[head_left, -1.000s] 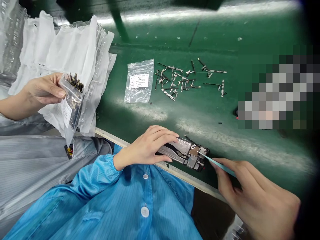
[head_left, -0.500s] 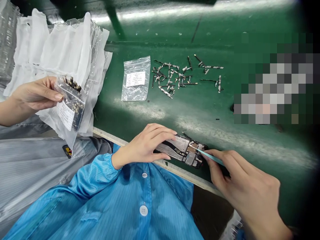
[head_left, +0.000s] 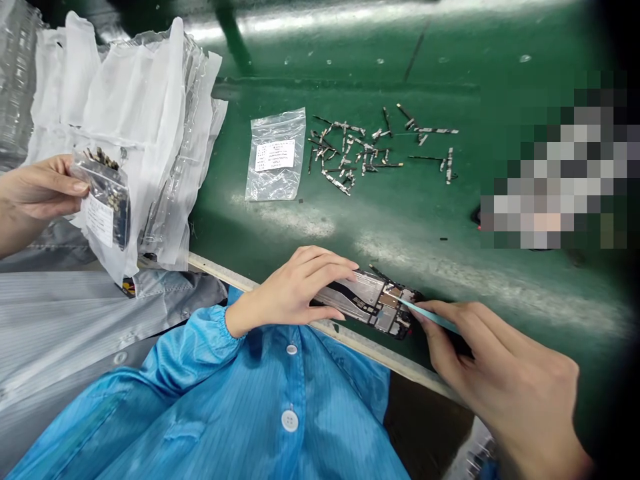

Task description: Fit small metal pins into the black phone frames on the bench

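Our left hand (head_left: 295,287) still pins the opened black phone chassis (head_left: 367,303) at the green desk (head_left: 400,213) edge, while our right hand (head_left: 500,380), pinching a thin blue plastic pick (head_left: 427,317), has nudged its tip onto the chassis's end.

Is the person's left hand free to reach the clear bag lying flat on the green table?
Probably not now: the left hand holds the opened phone. The way to the bag looks clear.
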Demonstrator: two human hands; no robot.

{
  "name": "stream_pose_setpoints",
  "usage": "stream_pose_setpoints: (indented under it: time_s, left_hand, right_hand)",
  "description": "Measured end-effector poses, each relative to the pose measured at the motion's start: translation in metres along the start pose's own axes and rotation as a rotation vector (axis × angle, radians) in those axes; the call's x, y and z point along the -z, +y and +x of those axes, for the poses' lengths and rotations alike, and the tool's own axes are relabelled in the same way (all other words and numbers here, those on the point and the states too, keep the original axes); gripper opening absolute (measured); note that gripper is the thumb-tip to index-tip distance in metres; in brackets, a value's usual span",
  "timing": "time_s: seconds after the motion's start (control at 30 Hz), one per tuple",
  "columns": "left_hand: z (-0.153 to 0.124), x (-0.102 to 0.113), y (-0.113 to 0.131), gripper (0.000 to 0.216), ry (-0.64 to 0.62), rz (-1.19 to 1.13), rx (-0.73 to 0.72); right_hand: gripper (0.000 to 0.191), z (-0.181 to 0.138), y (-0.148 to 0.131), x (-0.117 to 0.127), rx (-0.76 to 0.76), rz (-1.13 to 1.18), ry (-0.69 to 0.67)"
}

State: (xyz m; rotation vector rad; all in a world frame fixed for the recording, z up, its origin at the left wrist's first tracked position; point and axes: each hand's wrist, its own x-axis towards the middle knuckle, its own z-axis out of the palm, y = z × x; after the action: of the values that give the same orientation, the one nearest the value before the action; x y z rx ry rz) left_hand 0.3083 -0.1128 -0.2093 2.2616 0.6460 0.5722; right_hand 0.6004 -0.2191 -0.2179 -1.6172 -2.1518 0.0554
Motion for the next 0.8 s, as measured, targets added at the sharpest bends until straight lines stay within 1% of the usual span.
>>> stream_pose_setpoints:
  time_s: [0.23,0.43,0.53,0.8]
  left_hand:
    - [-0.0008,-0.0009,-0.0009,0.051,-0.016,0.007,0.009]
    - [-0.0025,-0.0015,-0.0029,0.056,-0.033,-0.008,0.029]
    - [-0.0021,-0.0017,-0.0029,0.055,-0.016,-0.012,0.019]
    - [0.0003,-0.0009,-0.0008,0.053,0.017,-0.012,0.002]
  right_hand:
    - [0.009,-0.002,0.0023,-0.0011,-0.013,0.018,-0.014]
    - [0.009,-0.0033,0.0045,-0.0009,-0.037,0.076,-0.011]
    - [0.008,-0.0022,0.0045,0.0005,-0.033,0.087,-0.002]
    - [0.007,0.0023,-0.0012,0.0043,0.004,0.011,-0.006]
